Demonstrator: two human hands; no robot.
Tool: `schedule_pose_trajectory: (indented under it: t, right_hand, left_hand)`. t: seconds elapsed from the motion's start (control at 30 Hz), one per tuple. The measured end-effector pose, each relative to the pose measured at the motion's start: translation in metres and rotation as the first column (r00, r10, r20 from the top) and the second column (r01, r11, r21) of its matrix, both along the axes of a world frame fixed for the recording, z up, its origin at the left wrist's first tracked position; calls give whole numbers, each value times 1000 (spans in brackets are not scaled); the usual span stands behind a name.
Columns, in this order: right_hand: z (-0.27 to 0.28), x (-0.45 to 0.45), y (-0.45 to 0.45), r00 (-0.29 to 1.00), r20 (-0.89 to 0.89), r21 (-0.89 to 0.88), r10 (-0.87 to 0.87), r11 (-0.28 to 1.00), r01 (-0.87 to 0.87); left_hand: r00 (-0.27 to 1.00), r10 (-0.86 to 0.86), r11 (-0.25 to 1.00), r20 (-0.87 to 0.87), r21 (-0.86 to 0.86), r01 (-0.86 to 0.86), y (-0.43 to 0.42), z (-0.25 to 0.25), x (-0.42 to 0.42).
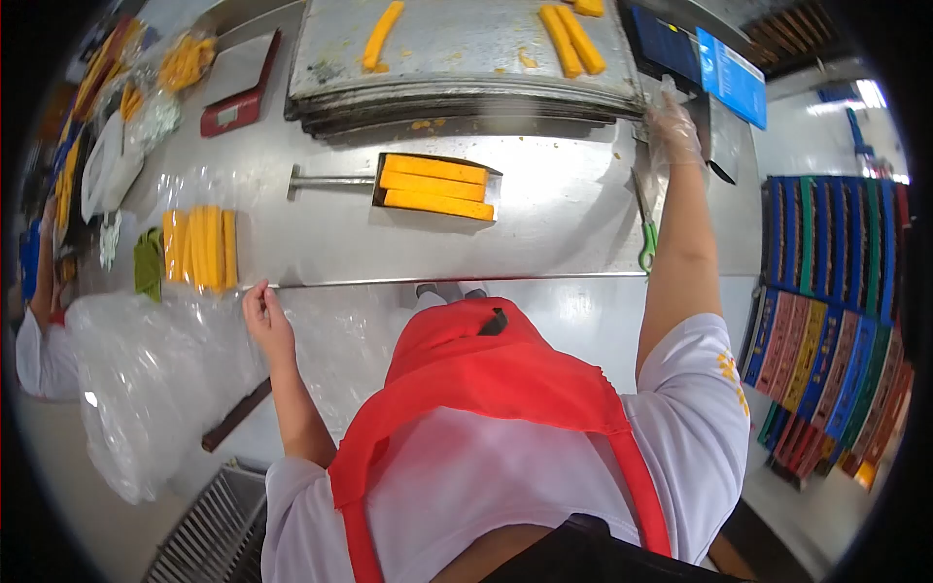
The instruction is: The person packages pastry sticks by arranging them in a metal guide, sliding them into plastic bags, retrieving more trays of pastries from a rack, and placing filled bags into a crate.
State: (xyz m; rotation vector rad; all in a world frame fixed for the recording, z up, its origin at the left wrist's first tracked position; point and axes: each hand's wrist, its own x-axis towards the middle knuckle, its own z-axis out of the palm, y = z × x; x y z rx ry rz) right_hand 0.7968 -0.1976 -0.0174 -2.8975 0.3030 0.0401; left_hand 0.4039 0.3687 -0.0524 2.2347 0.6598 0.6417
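My right hand (673,131), in a clear plastic glove, reaches to the right end of a stack of metal trays (466,89). Its fingertips are hard to make out against clear plastic and dark items there. My left hand (267,316) is at the table's front edge with fingers loosely bent and nothing visible in it. Close to it stands a clear bag of yellow sticks (200,251). Mid-table lies a metal scoop (335,182) with a long handle, holding several yellow sticks (437,188). Scissors with green handles (648,248) lie below my right hand.
Loose yellow sticks (564,41) lie on the top tray. A red-edged scale (233,115) and bagged yellow pieces (187,60) are at back left. A blue packet (731,78) is at back right. Clear plastic sheeting (146,389) hangs at front left. Stacked coloured crates (826,253) stand right.
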Motion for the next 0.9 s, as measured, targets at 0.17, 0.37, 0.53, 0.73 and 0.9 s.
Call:
schedule_pose_trajectory:
  t: [0.17, 0.37, 0.53, 0.73, 0.9]
  right_hand:
    - [-32, 12, 5, 932, 150, -132, 331, 940, -313]
    - [-27, -29, -12, 893, 320, -104, 316, 949, -299]
    - [-39, -39, -52, 871, 365, 0, 329, 935, -354]
    - [-20, -50, -59, 909, 366, 161, 199, 949, -272]
    - [-37, -32, -137, 956, 229, 203, 183, 952, -231]
  left_hand:
    - [971, 156, 985, -182, 96, -140, -24, -14, -81]
    - [909, 205, 979, -364, 65, -195, -48, -39, -119]
    - [880, 183, 978, -438, -8, -207, -51, -65, -142]
    - [800, 107, 986, -591, -43, -164, -45, -99, -153]
    - [775, 31, 994, -631, -63, -92, -33, -136, -172]
